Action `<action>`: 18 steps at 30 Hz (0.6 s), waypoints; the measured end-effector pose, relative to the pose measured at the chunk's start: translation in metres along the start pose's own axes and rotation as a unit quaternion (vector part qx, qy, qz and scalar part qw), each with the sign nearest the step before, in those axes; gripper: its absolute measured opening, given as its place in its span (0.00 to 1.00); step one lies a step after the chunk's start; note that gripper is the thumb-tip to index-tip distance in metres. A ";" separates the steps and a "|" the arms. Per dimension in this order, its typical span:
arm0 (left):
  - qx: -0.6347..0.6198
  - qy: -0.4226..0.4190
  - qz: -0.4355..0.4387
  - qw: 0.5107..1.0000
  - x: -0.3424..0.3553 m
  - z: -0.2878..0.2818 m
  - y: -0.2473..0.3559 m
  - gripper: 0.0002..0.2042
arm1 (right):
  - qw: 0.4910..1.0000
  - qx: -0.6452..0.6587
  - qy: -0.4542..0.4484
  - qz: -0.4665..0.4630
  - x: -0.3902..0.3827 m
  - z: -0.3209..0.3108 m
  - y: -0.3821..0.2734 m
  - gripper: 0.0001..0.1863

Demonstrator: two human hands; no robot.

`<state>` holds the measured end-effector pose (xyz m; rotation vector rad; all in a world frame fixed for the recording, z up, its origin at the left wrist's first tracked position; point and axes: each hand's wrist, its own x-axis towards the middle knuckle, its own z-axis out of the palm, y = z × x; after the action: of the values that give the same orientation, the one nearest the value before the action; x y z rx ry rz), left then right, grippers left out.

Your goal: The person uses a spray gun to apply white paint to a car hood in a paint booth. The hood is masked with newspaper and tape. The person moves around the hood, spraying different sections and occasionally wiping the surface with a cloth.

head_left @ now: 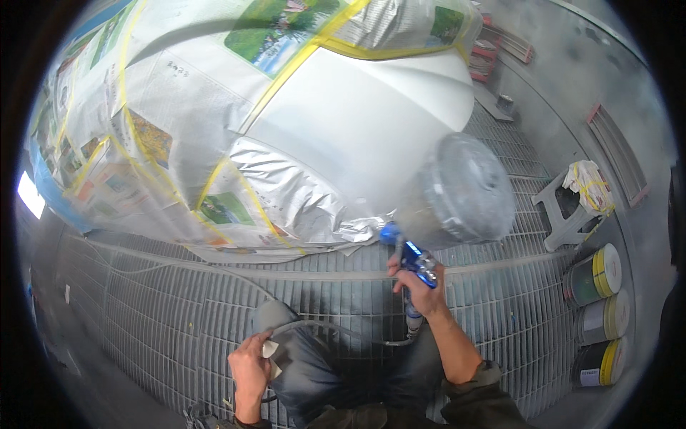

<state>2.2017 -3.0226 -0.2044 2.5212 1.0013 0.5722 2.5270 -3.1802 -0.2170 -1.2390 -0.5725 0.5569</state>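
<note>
My right hand grips a blue and silver spray gun, pointed up toward a pale body panel. A large, slightly blurred translucent cup appears attached to the gun, covering part of the panel. My left hand is closed at a grey hose with small cream paper pieces in its fingers, beside my knee. Around the panel, the vehicle is wrapped in printed paper with yellow tape and crinkled silver masking.
A slatted metal floor grate runs under me. A grey plastic stool with paper and tape on it stands right, above several stacked or lined-up buckets. A grey wall with red-framed vents bounds the right side. The hose also trails leftward.
</note>
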 end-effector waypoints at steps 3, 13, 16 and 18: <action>0.009 0.004 0.001 1.000 0.001 -0.009 -0.002 0.21 | 0.998 0.022 -0.053 0.008 0.006 0.022 -0.020 0.15; -0.009 0.033 0.004 0.999 0.001 -0.019 -0.008 0.20 | 0.991 -0.034 0.112 -0.068 0.009 0.003 -0.055 0.15; -0.008 0.054 0.004 0.998 -0.001 -0.020 -0.014 0.21 | 0.996 -0.038 -0.029 -0.074 0.014 0.026 -0.055 0.12; -0.011 0.048 -0.001 0.999 0.001 -0.025 -0.011 0.20 | 0.995 -0.025 -0.072 -0.058 0.014 0.044 -0.062 0.13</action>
<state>2.1836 -3.0096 -0.1883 2.4926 1.0256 0.7058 2.5129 -3.1547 -0.1455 -1.2112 -0.7788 0.5383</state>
